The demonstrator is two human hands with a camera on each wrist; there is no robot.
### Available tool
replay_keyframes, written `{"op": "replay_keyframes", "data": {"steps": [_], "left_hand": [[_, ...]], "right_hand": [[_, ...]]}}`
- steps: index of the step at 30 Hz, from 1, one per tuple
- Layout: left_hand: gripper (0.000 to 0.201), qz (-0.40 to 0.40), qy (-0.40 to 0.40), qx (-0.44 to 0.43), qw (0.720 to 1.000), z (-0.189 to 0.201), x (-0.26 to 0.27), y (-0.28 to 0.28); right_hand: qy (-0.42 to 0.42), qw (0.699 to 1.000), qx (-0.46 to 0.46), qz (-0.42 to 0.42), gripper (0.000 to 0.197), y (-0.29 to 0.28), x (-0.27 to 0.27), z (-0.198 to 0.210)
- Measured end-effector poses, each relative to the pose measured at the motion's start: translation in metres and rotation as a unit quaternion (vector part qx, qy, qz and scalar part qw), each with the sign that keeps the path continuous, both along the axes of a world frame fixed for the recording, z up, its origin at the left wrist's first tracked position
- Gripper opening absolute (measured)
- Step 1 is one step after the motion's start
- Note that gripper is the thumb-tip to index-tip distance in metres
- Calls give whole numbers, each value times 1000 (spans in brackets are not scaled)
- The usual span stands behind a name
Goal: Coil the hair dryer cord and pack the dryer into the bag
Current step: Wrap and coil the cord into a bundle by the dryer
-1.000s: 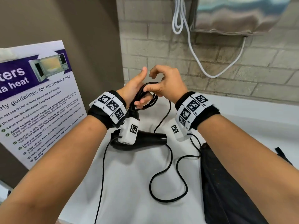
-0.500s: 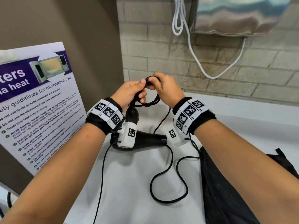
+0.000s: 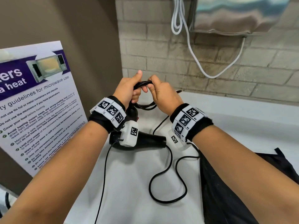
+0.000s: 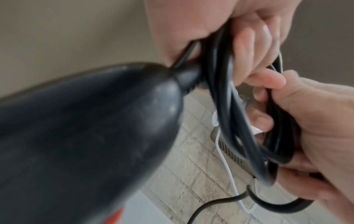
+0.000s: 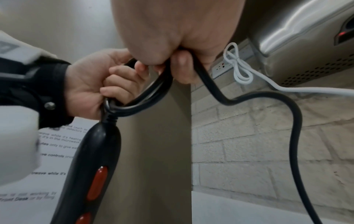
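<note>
Black rubber-sheathed power cord (image 3: 167, 173), partly gathered: a few loops bunched at the handle end of the glossy black plastic hair dryer (image 3: 149, 140), held up above the white table (image 3: 129, 183). Left hand (image 3: 127, 89) with grip closed round the bundled loops right where cord meets handle, fingers curled through the coil, as shown in both wrist views. Right hand (image 3: 161, 92) with grip pinching the cord at the top of the coil, just beside the left, apparently laying another turn. Dryer hanging below the left hand, nozzle pointing right, close above or resting on the table; hard to say which. Coiling judged well under way but not finished: a long slack run trailing from the right hand down onto the table in a wide curve, near the dark fabric bag (image 3: 226, 191) lying at the right edge. Plug end perhaps at the table's back edge, too small to tell. Remaining, by this reading: winding in the loose length, securing the coil, then opening the bag and putting the dryer inside; nothing packed yet.
</note>
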State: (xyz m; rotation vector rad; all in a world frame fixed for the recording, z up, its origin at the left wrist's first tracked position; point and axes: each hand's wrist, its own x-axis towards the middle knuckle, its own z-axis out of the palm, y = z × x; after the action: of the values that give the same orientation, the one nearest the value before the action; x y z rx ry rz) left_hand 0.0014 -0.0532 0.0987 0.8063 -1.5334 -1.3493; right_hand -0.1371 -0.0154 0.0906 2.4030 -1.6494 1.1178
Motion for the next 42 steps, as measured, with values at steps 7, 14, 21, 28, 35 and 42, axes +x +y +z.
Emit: {"op": "replay_keyframes", "data": {"steps": [7,14,21,28,35,42], "left_hand": [[19,-15,-5,-77,997,-11,5,4],[31,-6,-3,-66,998,-8,4,7],[35,-88,52,-19,995,-12,11,2],[43,-2,5,-34,999,-4,3,8],[39,21,-7,-57,998,-5,-3,9],[42,56,-33,-94,993,-10,-5,11]], "right_hand": [[-97,995,-14,-1,27,-4,5,-6],[-27,999,-30,14,32,-4,3,-3],[-31,999,-12,-11,28,-2,4,-1],[-78,995,-45,-34,42,-5,7,-5],[-56,998,-14,-23,31,-2,-7,-10],[-144,973,63,-169,22,24,-77,-25]]}}
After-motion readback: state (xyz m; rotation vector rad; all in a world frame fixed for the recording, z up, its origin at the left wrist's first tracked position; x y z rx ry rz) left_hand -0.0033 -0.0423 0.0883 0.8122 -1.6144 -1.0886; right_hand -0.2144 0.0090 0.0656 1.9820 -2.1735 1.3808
